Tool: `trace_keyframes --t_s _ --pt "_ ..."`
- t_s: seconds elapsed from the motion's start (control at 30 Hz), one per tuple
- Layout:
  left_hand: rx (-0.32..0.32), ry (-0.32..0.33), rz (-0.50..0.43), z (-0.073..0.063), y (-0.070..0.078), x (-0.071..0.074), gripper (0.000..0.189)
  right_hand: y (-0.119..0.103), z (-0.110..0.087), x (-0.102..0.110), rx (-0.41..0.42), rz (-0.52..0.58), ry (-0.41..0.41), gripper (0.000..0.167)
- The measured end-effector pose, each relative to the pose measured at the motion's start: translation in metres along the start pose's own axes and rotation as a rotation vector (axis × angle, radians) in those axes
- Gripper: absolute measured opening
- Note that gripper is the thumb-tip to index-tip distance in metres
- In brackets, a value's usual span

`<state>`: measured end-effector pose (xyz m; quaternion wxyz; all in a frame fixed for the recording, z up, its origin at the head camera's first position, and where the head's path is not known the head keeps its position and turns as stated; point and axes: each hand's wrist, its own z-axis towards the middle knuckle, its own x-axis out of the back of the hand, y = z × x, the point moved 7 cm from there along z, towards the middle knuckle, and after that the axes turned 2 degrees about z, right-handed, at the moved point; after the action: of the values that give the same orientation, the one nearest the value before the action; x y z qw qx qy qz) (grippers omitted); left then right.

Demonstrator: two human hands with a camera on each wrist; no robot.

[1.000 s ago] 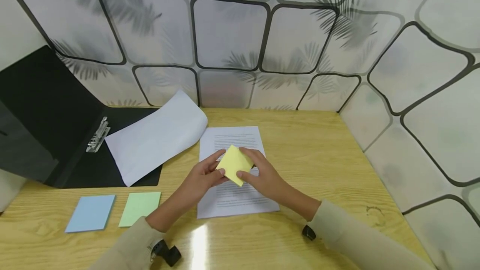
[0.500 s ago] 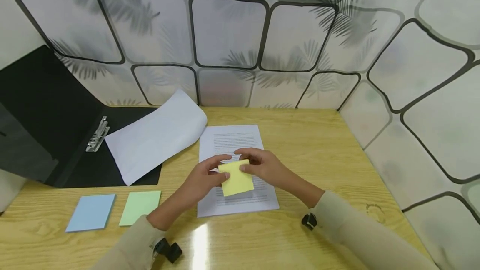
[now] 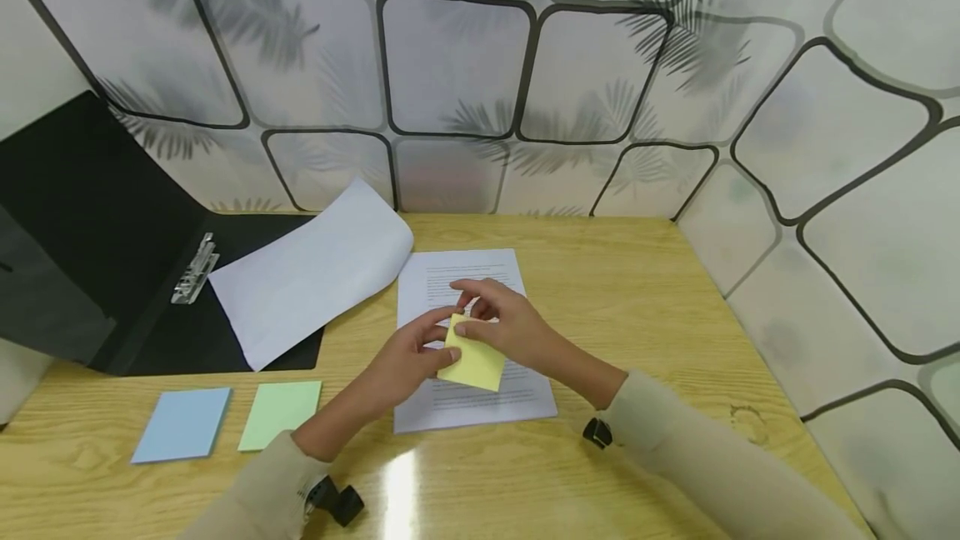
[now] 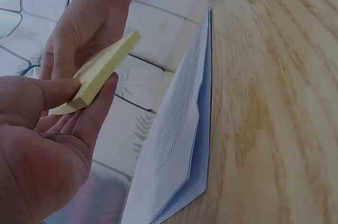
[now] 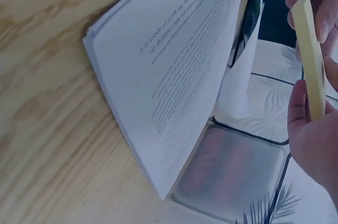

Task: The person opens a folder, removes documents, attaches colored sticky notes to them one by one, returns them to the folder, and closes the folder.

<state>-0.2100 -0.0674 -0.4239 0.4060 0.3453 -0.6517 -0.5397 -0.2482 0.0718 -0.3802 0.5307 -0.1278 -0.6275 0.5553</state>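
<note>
Clock directions are being read in the head view from the yellow sticky-note pad [image 3: 480, 359], with 12 o'clock pointing at the wall [image 3: 461, 65]. Both hands are holding the pad in the air above the printed sheets [image 3: 468, 408], apart from them. The left hand [image 3: 397, 363], at 9 o'clock, is pinching one edge, its thumb pressing the upper face and its fingers supporting the underside. The right hand [image 3: 521, 330], at 2 o'clock, is pinching the far end, its thumb lying on the upper face.

The printed sheets are lying on the wooden table [image 3: 622, 298]. The green pad [image 3: 281, 415] and the blue pad [image 3: 182, 425] are resting between 8 and 9 o'clock, the green one nearer. Toward 10 o'clock, a blank white sheet [image 3: 318, 269] is lying partly over the open black folder [image 3: 105, 215], its corner curling. The folder's metal clip [image 3: 197, 269] is showing beside that sheet.
</note>
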Motion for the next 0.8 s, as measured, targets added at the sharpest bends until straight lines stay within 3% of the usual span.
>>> trace_keyframes --t_s 0.2,0.5,0.67,0.8 --pt "-0.024 0.083 -0.058 0.002 0.0 0.008 0.06 -0.003 -0.014 0.009 0.15 -0.198 0.101 0.042" --pt "-0.057 0.139 -0.135 0.002 0.0 0.012 0.055 -0.008 -0.037 -0.004 0.375 -0.525 0.016 0.067" --pt "-0.035 0.14 -0.168 0.002 -0.002 0.011 0.054 -0.006 -0.039 -0.008 0.398 -0.622 -0.007 0.074" --pt "-0.033 0.122 -0.169 0.003 -0.005 0.01 0.054 -0.004 -0.038 -0.008 0.368 -0.61 -0.015 0.072"
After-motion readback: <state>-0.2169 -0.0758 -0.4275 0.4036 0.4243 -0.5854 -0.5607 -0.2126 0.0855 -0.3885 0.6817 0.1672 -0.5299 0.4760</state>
